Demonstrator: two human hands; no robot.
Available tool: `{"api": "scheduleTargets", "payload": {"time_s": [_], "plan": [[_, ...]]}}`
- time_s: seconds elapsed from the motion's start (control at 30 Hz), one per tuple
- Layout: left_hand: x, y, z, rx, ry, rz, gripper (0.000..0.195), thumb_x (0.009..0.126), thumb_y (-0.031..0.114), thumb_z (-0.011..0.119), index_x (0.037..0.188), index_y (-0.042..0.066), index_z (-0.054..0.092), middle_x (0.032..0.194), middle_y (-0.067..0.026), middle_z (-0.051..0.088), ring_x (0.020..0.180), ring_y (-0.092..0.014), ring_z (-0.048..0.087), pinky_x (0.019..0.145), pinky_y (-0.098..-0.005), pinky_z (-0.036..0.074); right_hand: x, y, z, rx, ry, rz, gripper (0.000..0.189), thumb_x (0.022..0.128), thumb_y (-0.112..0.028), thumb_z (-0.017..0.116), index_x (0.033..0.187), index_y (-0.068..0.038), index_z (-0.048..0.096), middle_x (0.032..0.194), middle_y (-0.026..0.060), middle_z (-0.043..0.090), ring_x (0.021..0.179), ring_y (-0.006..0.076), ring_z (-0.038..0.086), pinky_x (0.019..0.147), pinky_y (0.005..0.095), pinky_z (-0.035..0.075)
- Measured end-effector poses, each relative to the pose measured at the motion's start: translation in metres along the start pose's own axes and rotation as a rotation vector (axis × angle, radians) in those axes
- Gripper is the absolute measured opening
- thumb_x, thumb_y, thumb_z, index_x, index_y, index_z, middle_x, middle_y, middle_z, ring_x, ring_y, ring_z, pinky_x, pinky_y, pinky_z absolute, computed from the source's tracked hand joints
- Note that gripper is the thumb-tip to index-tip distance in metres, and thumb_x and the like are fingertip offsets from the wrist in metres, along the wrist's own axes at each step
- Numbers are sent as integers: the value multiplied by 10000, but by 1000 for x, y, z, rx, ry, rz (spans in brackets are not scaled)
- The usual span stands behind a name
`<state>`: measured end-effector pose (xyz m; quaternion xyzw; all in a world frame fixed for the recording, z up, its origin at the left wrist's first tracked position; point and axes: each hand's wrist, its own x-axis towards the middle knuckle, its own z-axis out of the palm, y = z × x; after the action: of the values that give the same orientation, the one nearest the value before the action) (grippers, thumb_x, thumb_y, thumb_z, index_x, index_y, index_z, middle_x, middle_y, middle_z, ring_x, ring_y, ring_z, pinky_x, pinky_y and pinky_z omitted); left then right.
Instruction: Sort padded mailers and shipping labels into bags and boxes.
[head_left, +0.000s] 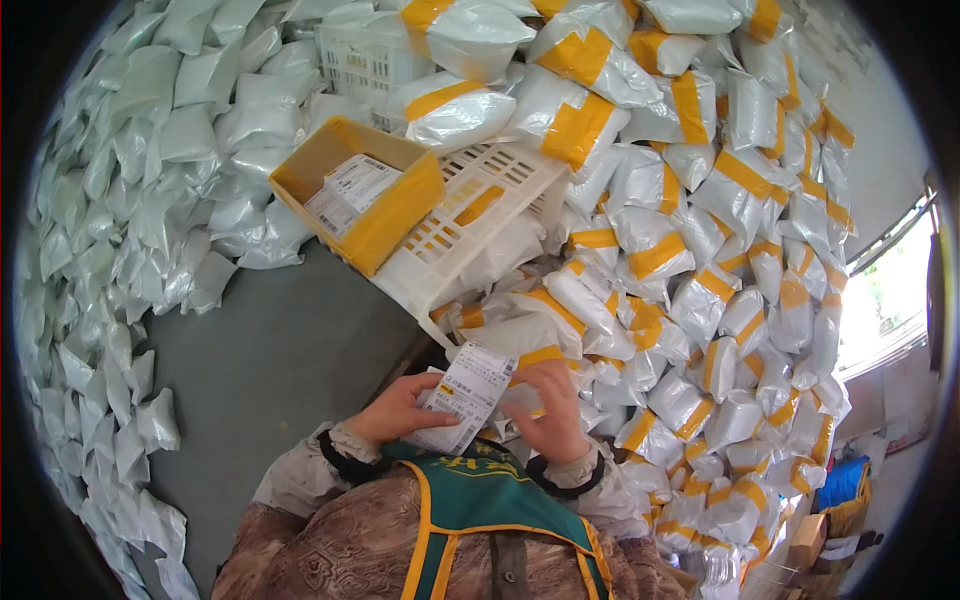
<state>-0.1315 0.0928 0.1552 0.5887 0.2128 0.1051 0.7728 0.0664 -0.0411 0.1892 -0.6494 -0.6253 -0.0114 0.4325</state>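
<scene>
Low in the middle, my left hand (401, 409) holds a small stack of printed shipping labels (471, 386), its thumb lying on top. Close to the labels' right edge is my right hand (551, 409), its fingers spread; whether a fingertip touches the top label's corner I cannot tell. Beyond my hands, a yellow-covered open box (405, 232) is tilted on an upturned white plastic crate (495, 202). More printed labels (352, 191) lie inside this box. My green apron with yellow trim (495, 491) is just below the labels.
White plastic mailer bags (262, 112) are heaped at the left around a grey surface (285, 337). White parcels with yellow tape (645, 247) pile up on the right. Another white crate (367, 64) stands at the back. A cardboard box (808, 540) sits at the lower right.
</scene>
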Motion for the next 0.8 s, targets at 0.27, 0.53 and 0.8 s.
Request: {"api": "scheduleTargets", "payload": {"time_s": [0.27, 0.53, 0.8], "plan": [[9, -8, -11, 394, -27, 242, 265, 795, 70, 695, 1048, 14, 639, 958, -63, 670, 853, -99, 579, 770, -273, 467, 19, -8, 44, 137, -211, -138, 234, 684, -89, 750, 885, -14, 655, 816, 101, 592, 798, 292, 562, 692, 354, 470], [-2, 17, -43, 514, -70, 85, 255, 772, 120, 709, 989, -3, 656, 858, -100, 677, 782, -148, 615, 735, -286, 473, 39, 53, 32, 674, -268, 854, 154, 854, -167, 656, 844, -13, 669, 718, -39, 573, 657, 40, 487, 602, 223, 395], [-58, -17, -91, 416, 80, -169, 312, 747, 129, 715, 1025, -3, 666, 869, -99, 694, 757, -135, 625, 723, -283, 488, 77, 71, -44, 11, 9, 73, 92, 812, -45, 639, 866, 29, 642, 842, 65, 659, 791, 159, 620, 697, 288, 493]]}}
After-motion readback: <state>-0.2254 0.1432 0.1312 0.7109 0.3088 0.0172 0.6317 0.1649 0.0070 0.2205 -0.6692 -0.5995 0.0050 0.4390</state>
